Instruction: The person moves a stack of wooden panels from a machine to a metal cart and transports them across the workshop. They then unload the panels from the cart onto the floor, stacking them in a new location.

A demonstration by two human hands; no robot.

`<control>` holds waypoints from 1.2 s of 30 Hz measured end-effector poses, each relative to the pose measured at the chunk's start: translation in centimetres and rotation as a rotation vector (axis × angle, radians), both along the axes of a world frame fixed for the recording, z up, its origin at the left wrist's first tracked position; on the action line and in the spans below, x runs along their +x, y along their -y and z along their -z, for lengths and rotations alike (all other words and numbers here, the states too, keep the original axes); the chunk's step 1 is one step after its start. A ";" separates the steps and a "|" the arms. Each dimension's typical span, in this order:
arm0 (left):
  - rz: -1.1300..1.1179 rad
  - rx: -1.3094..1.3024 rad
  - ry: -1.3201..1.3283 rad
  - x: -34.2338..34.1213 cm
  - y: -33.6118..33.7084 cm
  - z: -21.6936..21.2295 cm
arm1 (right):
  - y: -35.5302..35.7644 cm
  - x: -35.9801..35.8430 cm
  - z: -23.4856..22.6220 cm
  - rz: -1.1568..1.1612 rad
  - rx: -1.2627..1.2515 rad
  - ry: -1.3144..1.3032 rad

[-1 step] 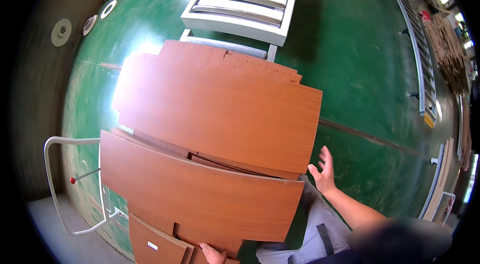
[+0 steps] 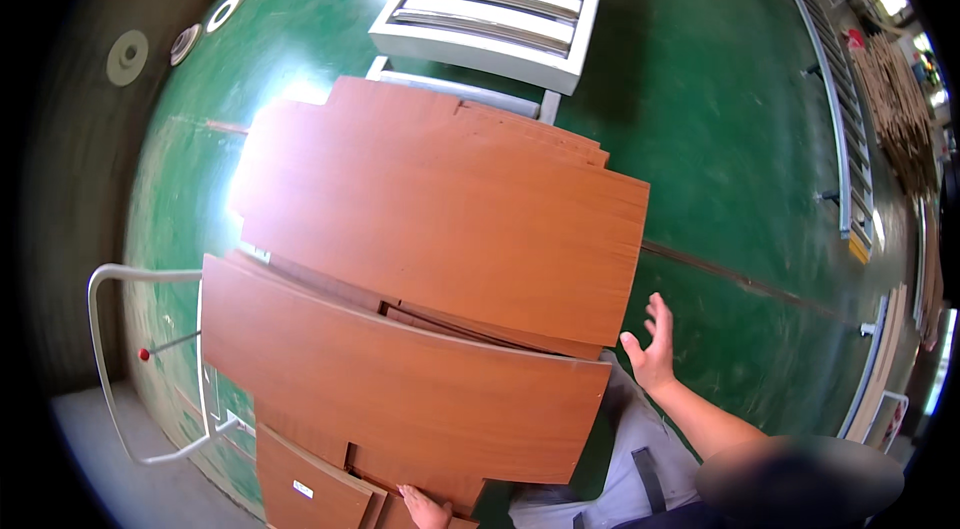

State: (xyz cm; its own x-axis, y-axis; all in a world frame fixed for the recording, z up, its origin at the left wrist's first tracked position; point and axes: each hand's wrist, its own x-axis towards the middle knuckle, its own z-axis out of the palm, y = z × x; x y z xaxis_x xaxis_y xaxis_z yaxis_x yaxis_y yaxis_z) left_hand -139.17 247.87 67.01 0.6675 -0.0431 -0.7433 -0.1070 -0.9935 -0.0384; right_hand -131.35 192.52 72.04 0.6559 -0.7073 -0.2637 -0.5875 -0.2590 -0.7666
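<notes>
Across the green floor [image 2: 730, 159], reddish wood panels [image 2: 440, 219] are lying stacked on a cart with a white handle [image 2: 110, 359]. Right hand [image 2: 652, 354] is hovering beside the stack, fingers spread wide; left hand [image 2: 425, 509] is gripping the lowest panel's edge. Nothing is differing from the earlier frame.

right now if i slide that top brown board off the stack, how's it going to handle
The top brown board looks flat and rigid, so it should stay stiff rather than flop. Its glossy face hints it may slide easily over the lower board. It is wide, so probably awkward for one hand; your right hand hangs clear of it.
</notes>
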 end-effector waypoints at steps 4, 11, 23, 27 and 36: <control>-0.131 -0.228 0.181 0.5 1.4 0.7 | -3.9 2.3 -3.7 -0.394 -0.302 0.141; -0.232 -0.376 0.458 -3.7 -5.4 -2.8 | -24.6 5.1 -1.8 -0.903 -0.279 0.184; -0.152 -0.272 0.489 -12.4 -14.4 5.0 | -31.8 9.1 3.1 -1.118 -0.799 -0.126; -0.133 -0.342 0.607 -11.1 -12.5 6.1 | -31.7 7.9 2.6 -1.111 -0.795 -0.150; -0.102 -0.259 0.456 -11.7 -12.6 6.1 | -31.9 8.4 2.8 -1.108 -0.763 -0.177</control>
State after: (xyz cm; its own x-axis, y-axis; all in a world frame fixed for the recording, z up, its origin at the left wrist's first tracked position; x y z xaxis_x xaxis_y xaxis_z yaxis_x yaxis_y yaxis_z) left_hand -150.89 260.47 60.90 0.9308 -0.1043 -0.3503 -0.0387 -0.9812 0.1893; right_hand -122.99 224.43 69.24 0.9696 0.1591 -0.1862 0.1305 -0.9789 -0.1570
